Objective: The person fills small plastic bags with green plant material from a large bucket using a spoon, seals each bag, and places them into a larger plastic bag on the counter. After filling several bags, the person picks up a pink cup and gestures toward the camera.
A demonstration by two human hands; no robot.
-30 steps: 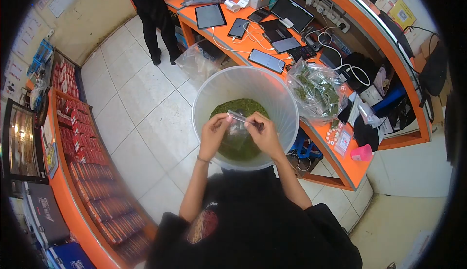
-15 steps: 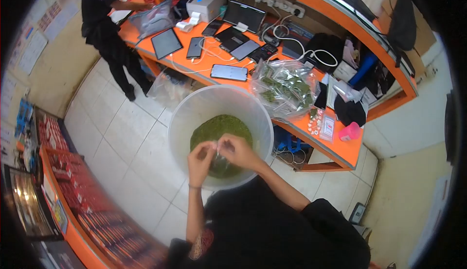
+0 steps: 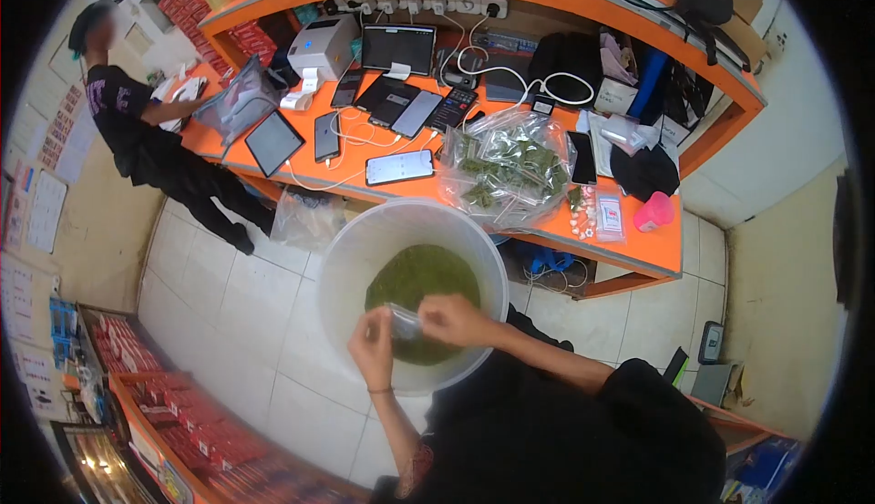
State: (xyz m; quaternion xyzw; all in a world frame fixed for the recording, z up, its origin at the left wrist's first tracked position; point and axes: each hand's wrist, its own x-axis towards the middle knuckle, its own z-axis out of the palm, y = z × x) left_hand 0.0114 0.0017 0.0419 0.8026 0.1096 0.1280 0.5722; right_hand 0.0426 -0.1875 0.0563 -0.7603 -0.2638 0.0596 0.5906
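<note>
Between my two hands a small clear plastic bag (image 3: 404, 321) is stretched, above a large translucent white bucket (image 3: 342, 258). My left hand (image 3: 372, 344) pinches its left side, and my right hand (image 3: 451, 320) grips the right side with closed fingers. Green powder (image 3: 424, 278) covers the bottom of the bucket, partly hidden by my hands. Beyond the bucket, on the orange desk (image 3: 652, 253), lies a pile of clear bags with green contents (image 3: 510, 171).
Phones, among them a lit one (image 3: 399, 167), a tablet (image 3: 273, 142) and a label printer (image 3: 324, 46) crowd the desk. A pink cup (image 3: 653, 212) stands near its right end. A person in dark clothes (image 3: 137, 130) stands at the far left. Red boxes (image 3: 196, 422) fill a lower-left shelf.
My hands have moved apart, and the bag now shows spread between them. The view has shifted, so the bucket sits lower and more of the standing person appears.
</note>
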